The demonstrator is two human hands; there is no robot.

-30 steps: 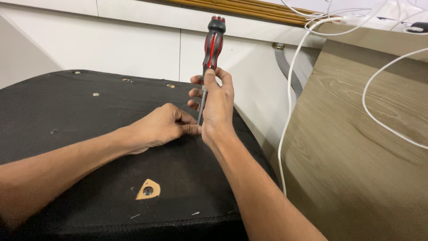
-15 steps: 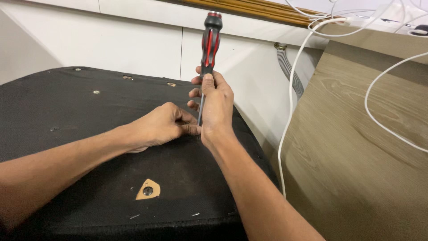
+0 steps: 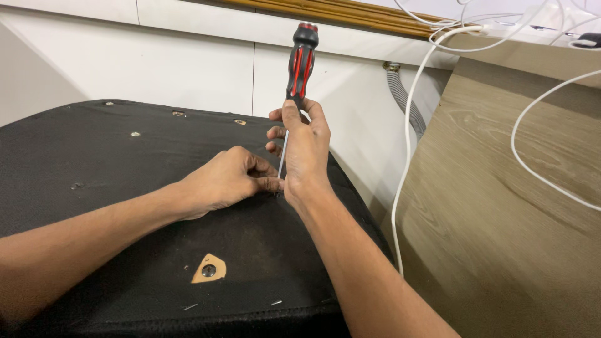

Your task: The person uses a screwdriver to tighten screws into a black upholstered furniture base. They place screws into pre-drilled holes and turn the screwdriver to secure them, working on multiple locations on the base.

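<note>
Right hand (image 3: 305,150) grips the upright red-and-black-handled screwdriver (image 3: 300,62); left hand (image 3: 228,178) pinches near its tip on the black fabric-covered panel (image 3: 94,163). A slipped tip could likely jab the left fingers.

Red-black screwdriver (image 3: 300,69) upright, handle up, metal shaft down onto black fabric panel (image 3: 94,163).

Screwdriver (image 3: 302,62) handle black with red stripes; cushion (image 3: 94,163) black fabric; cable (image 3: 410,131) white; board (image 3: 501,206) pale woodgrain.
</note>
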